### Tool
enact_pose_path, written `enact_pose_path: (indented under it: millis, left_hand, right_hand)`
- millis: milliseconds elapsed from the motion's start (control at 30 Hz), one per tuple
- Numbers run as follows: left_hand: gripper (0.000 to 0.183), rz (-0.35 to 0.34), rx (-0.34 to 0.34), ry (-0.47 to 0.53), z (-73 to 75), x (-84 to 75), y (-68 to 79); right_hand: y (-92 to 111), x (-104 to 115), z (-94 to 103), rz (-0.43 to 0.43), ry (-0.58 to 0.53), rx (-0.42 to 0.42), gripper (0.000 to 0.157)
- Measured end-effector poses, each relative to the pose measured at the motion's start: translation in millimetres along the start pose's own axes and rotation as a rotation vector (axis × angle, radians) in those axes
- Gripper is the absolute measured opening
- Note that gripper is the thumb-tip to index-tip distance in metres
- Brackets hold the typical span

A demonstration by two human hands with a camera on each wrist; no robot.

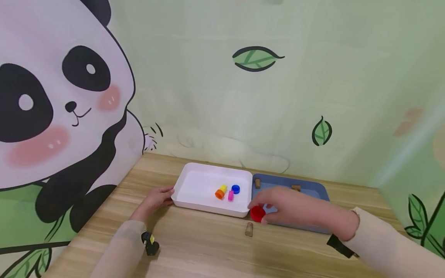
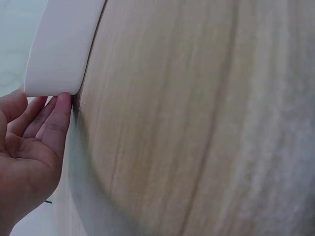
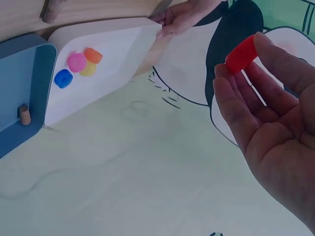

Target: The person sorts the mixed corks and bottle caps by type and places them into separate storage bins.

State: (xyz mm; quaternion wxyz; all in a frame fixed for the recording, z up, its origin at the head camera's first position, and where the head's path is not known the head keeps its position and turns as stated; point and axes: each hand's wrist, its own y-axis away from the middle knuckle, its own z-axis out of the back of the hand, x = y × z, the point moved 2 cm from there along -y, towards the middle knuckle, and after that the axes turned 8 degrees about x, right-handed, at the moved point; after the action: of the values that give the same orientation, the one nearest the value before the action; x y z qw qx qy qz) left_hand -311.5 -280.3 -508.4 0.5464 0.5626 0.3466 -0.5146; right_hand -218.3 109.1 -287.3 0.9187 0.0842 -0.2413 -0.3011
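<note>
My left hand (image 1: 158, 199) holds the left end of a white tray (image 1: 205, 209), its fingertips at the outer wall and its thumb by the rim in the left wrist view. Between thumb and fingertips, my right hand (image 1: 292, 204) pinches a red bottle cap (image 3: 242, 54), raised near where the white tray meets a blue tray (image 1: 313, 185). Inside the white tray lie an orange cap (image 1: 219, 194), a yellow cap (image 1: 223, 188), a pink cap (image 1: 231, 195) and a blue cap (image 1: 235, 189). My right hand hides part of the blue tray.
A cork (image 1: 249, 229) stands on the wooden table (image 1: 201, 247) in front of the trays. In the blue tray are a cork (image 1: 257, 183) at the back left and another cork (image 1: 296, 188) farther right. Behind the table rises a wall (image 1: 208, 96) with panda and leaf pictures.
</note>
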Motion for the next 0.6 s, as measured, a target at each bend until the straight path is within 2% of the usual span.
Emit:
enact_pose_path:
  millis: [133,500,600]
  left_hand:
    - [0.049,0.01,-0.011,-0.005,1.5,0.9,-0.1]
    - [0.049,0.01,-0.01,0.015,1.4,2.2,-2.1]
    - [0.049,0.011,-0.01,0.012,1.5,2.0,-1.9]
  right_hand:
    - [2.2,1.1,10.9,-0.004,-0.032,-0.011,0.035]
    - [-4.3,11.6,46.9,0.038,0.042,-0.081,0.038]
    - [-8.7,13.3,53.1,0.015,0.044,-0.08,0.039]
